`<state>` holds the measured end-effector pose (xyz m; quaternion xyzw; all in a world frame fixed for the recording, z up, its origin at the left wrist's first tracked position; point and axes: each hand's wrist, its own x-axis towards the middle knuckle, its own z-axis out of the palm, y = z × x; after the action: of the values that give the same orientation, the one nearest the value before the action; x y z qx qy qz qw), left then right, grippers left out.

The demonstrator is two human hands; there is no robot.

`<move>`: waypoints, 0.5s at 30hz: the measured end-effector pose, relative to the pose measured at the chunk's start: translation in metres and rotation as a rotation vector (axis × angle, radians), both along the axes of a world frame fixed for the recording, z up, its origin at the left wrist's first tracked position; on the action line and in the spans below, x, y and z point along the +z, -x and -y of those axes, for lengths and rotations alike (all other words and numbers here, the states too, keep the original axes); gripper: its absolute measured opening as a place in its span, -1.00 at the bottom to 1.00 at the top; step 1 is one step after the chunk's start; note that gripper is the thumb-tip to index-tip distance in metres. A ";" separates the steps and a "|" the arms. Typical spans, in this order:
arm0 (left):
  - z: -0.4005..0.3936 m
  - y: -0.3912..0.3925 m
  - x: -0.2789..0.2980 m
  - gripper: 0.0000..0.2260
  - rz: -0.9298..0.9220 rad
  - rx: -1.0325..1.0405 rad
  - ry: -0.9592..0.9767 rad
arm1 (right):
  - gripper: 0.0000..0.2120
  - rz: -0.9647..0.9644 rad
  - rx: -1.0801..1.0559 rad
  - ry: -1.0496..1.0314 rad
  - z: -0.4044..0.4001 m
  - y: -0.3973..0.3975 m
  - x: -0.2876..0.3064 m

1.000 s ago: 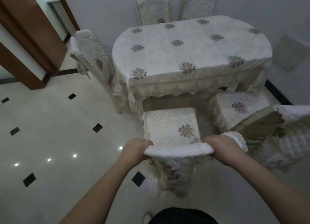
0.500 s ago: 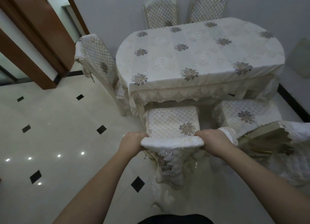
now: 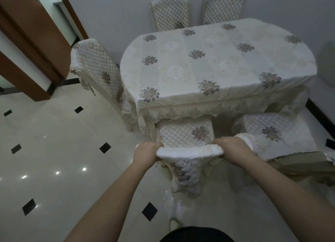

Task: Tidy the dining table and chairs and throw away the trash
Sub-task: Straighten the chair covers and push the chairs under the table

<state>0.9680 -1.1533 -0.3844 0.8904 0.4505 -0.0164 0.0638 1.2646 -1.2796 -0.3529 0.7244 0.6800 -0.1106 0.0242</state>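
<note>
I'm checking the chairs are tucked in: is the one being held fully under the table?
Partly in. The chair seat's front edge lies under the tablecloth fringe; most of the seat shows.

Tablecloth (image 3: 217, 64): cream w/ grey-brown floral motifs. Chair covers (image 3: 183, 133): cream quilted diamonds. Floor (image 3: 54, 142), left: pale tiles, black diamond insets. Door (image 3: 32, 33), upper left: prob. brown wood.

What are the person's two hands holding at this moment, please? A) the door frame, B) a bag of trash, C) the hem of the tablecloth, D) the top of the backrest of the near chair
D: the left hand and the right hand each grip an end of the covered top edge of the near chair, whose seat sits partly under the table.
</note>
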 end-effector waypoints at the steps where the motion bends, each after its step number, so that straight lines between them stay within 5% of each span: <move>1: -0.006 0.000 -0.002 -0.74 0.002 -0.012 -0.005 | -0.79 0.000 -0.001 -0.002 -0.005 0.001 -0.002; 15: -0.057 -0.008 -0.013 -0.82 0.073 -0.090 -0.010 | -0.63 -0.003 -0.002 0.027 -0.050 -0.007 -0.009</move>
<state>0.9758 -1.0967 -0.3971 0.9100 0.4074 0.0154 0.0752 1.2714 -1.2291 -0.3623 0.7245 0.6778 -0.1207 0.0328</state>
